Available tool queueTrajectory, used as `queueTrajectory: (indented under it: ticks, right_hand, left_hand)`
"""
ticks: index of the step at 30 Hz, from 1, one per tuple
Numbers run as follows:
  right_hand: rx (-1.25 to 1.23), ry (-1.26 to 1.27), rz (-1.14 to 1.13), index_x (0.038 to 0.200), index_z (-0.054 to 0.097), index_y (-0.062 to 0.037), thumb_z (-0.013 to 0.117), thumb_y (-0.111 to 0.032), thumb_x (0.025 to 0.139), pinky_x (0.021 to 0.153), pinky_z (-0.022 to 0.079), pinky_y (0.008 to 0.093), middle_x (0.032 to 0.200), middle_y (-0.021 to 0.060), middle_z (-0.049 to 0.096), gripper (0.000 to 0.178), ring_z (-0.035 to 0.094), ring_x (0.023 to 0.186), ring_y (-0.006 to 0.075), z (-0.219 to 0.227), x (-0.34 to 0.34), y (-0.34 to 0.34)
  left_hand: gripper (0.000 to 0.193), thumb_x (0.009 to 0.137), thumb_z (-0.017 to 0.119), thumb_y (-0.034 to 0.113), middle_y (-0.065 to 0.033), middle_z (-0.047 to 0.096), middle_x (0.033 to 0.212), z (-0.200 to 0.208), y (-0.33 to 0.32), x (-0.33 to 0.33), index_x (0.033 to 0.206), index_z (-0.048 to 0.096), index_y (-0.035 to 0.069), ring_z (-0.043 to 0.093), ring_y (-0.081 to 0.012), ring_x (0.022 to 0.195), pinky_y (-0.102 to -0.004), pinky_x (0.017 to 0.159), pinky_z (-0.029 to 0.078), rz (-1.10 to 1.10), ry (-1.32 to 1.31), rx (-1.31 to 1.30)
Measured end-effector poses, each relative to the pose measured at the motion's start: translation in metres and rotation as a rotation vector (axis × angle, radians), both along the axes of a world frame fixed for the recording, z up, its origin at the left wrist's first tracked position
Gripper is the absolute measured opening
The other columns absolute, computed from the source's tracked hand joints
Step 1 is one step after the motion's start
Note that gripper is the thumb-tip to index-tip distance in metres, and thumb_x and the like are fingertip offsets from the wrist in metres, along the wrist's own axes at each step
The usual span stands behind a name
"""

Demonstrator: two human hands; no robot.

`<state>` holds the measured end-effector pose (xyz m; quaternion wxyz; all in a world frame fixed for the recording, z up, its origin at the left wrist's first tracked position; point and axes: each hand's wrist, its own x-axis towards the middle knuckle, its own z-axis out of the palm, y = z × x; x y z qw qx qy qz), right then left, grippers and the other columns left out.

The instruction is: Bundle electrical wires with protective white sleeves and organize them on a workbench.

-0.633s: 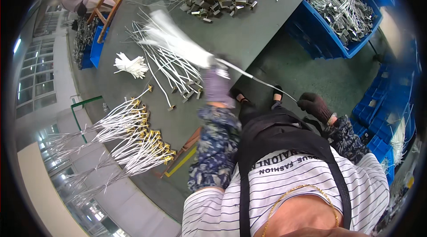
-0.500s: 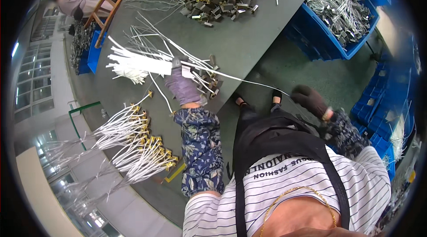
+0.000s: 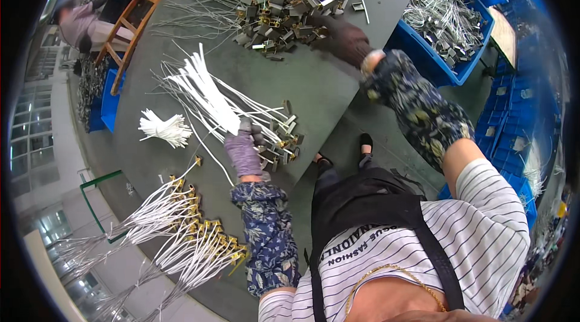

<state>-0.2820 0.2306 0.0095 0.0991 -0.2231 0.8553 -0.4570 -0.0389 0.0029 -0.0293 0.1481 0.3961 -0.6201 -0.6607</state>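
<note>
My left hand (image 3: 244, 145), in a purple-grey glove, is closed round the lower end of a bundle of thin white tubes (image 3: 208, 93). Beneath and beside it lie several white-sleeved wires with small metal-cased ends (image 3: 289, 151). My right hand (image 3: 343, 41), in a dark brown glove, reaches to the near right side of a heap of small metal-cased parts with wires (image 3: 284, 11). Its fingertips are blurred among the parts, so I cannot tell whether they grip one. A second, shorter bundle of white tubes (image 3: 166, 128) lies left of my left hand.
Rows of white wires with brass-coloured ends (image 3: 199, 231) lie along the near left table edge. A blue crate (image 3: 462, 71) of wired parts stands at the right, near more blue crates (image 3: 504, 122). One bent white piece (image 3: 366, 5) lies beside the heap. Another person (image 3: 84, 26) is far left, near a wooden chair (image 3: 124, 35).
My right hand has moved from beside my body, where it drew out a white wire, up to the heap. The tube bundle in my left hand has tilted upward; the shorter bundle now shows apart.
</note>
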Motion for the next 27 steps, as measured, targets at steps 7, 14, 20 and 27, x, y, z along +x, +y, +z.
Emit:
queueTrajectory:
  ticks: [7,14,20,27]
  right_hand:
    - [-0.331,-0.598,-0.077,0.107,0.068,-0.0056,0.066,-0.011,0.087,0.073,0.049,0.0265,0.085,0.0044,0.065,0.021,0.059,0.079,0.0110,-0.008,0.037,0.071]
    - [-0.337,-0.579,0.300,0.098,0.065,0.0002,0.067,0.000,0.081,0.074,0.049,0.0299,0.087,0.0035,0.064,0.018,0.060,0.082,0.0132,-0.007,0.184,0.206]
    - [0.010,-1.077,-0.163,0.074,0.055,-0.0073,0.069,-0.011,0.079,0.053,0.043,0.0285,0.069,0.0011,0.055,0.016,0.052,0.061,0.0085,-0.033,0.267,0.344]
    - [0.344,-0.840,0.083,0.081,0.056,-0.0055,0.067,-0.015,0.080,0.057,0.047,0.0356,0.070,0.0097,0.059,0.014,0.058,0.062,0.0190,-0.041,0.279,0.369]
  left_hand:
    - [0.029,0.094,0.062,0.030,-0.0040,0.059,0.074,0.001,0.109,-0.042,0.102,0.059,0.002,0.058,-0.0159,0.059,-0.0296,0.053,0.049,0.047,0.217,0.602]
    - [0.040,0.096,0.060,0.038,-0.0214,0.060,0.120,-0.001,0.199,-0.074,0.113,0.053,0.003,0.060,-0.0348,0.112,-0.0498,0.093,0.054,-0.343,0.372,0.851]
    - [0.041,0.092,0.069,0.035,-0.0108,0.065,0.105,-0.036,0.204,-0.100,0.113,0.056,0.003,0.065,-0.0237,0.101,-0.0407,0.083,0.058,-0.267,0.330,0.674]
    - [0.044,0.095,0.064,0.031,-0.0160,0.063,0.107,-0.053,0.212,-0.120,0.118,0.049,-0.003,0.065,-0.0301,0.092,-0.0473,0.085,0.058,-0.213,0.371,0.707]
